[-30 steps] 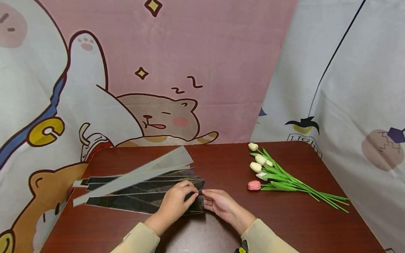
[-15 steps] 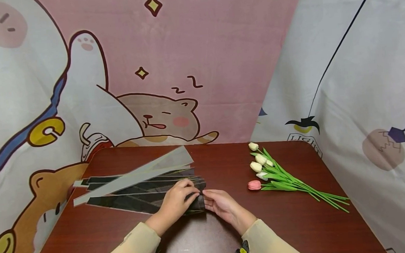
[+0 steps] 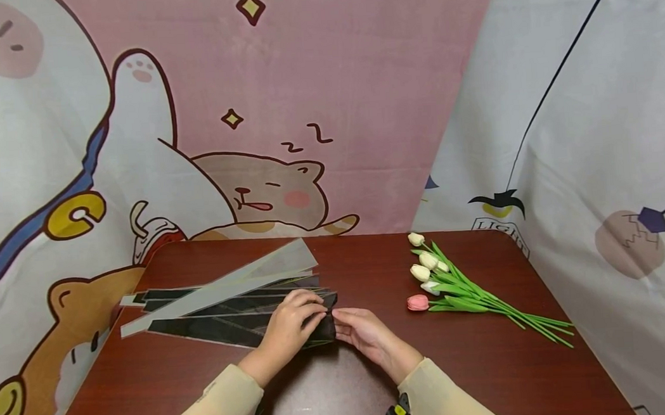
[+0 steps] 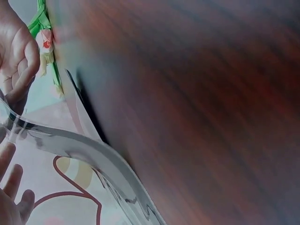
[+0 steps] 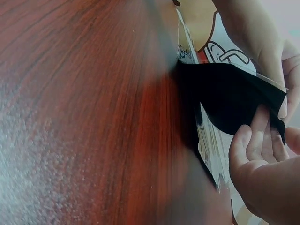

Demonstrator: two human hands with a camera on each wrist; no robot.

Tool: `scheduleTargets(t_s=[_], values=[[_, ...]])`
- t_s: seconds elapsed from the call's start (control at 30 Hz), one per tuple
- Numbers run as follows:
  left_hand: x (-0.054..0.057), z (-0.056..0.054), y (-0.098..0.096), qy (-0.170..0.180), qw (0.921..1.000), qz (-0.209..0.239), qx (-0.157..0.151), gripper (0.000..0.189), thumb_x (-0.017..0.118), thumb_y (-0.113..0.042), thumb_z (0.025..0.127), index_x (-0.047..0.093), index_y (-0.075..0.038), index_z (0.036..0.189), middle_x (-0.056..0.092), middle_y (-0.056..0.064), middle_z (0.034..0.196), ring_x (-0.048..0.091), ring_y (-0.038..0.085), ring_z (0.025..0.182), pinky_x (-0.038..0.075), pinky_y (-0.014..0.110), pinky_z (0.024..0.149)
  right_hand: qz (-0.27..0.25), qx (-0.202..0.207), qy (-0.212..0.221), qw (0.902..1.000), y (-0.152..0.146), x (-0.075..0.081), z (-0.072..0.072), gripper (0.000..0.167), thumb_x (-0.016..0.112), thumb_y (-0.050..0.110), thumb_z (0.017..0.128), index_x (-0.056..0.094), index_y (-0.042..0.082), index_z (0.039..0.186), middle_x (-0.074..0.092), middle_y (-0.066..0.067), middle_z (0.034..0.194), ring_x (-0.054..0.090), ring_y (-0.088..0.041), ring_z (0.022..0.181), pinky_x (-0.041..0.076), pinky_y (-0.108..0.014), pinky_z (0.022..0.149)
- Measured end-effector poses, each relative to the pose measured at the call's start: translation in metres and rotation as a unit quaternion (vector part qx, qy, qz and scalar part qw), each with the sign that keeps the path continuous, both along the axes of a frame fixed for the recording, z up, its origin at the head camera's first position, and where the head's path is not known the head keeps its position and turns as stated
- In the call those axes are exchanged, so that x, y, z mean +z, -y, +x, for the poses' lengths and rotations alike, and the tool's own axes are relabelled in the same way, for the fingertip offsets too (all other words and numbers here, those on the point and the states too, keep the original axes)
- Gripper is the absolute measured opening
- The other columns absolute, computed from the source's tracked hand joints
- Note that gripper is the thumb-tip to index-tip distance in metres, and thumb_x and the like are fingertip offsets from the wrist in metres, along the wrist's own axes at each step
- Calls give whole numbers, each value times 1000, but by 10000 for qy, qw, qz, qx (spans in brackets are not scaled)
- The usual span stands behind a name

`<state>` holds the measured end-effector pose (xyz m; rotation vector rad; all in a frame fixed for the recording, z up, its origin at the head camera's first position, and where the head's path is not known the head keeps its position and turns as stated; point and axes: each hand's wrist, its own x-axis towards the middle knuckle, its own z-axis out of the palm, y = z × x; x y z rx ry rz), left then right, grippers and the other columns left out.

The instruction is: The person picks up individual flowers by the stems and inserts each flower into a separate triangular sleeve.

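Observation:
Black plastic flower-wrapping sleeves [image 3: 208, 329] with clear borders lie in an overlapping stack on the left of the table. My left hand [image 3: 290, 318] pinches the right end of the nearest sleeve between thumb and fingers. Facing it, my right hand [image 3: 369, 338] pinches the same end near the corner, its lower fingers behind the film. In the right wrist view the raised black film [image 5: 225, 93] bows up off the stack, between the left hand [image 5: 276, 65] and the right hand [image 5: 267, 173]. The left wrist view shows the sleeve's clear border [image 4: 89, 150] curving away from the fingertips.
Artificial tulips [image 3: 457, 289], white ones and a pink one with green stems, lie on the table's right. Pale strips [image 3: 217, 290] cross the stack. The reddish-brown table [image 3: 492, 382] meets a cartoon-printed cloth [image 3: 372, 103] behind it.
The nearest sleeve has lifted slightly, its left tip and lower edge shifting a little up and right. Both hands stay almost in place at its end. The tulips have not moved.

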<state>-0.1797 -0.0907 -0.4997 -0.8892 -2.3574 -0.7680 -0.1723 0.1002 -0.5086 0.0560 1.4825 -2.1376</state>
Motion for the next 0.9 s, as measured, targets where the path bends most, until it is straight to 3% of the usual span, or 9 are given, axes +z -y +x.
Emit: scheduleTargets(t_s=[0.2, 0.37, 0.63, 0.9], values=[[3, -2, 2, -9, 9996, -95, -278, 9, 71, -18, 85, 75, -14, 92, 67, -1, 106, 57, 22, 111, 47, 34, 96, 509, -247, -462, 9973, 1, 0, 0, 20, 57, 12, 92, 64, -1, 106, 71, 3, 85, 66, -6, 78, 53, -24, 75], [3, -3, 2, -87, 9993, -177, -327, 8, 72, -18, 84, 75, -15, 91, 69, -3, 101, 58, 21, 109, 45, 34, 98, 1195, -612, -889, 9869, 3, 2, 0, 28, 62, 11, 89, 63, -11, 105, 69, 2, 81, 64, -6, 71, 53, -25, 71], [1, -3, 2, -174, 9993, -185, -268, 6, 72, -20, 84, 74, -16, 89, 69, -7, 92, 59, 15, 103, 46, 31, 95, 1630, -737, -817, 9805, 1, 4, -3, 22, 56, 1, 83, 61, -15, 97, 62, 3, 70, 58, -7, 61, 54, -26, 64], [1, -3, 1, -254, 9987, -280, -336, 5, 72, -19, 84, 73, -17, 89, 69, -7, 92, 59, 16, 103, 46, 33, 95, 1951, -536, -917, 9750, -3, 2, -3, 14, 66, 12, 84, 64, -1, 90, 61, 4, 67, 59, -9, 58, 54, -28, 62]])
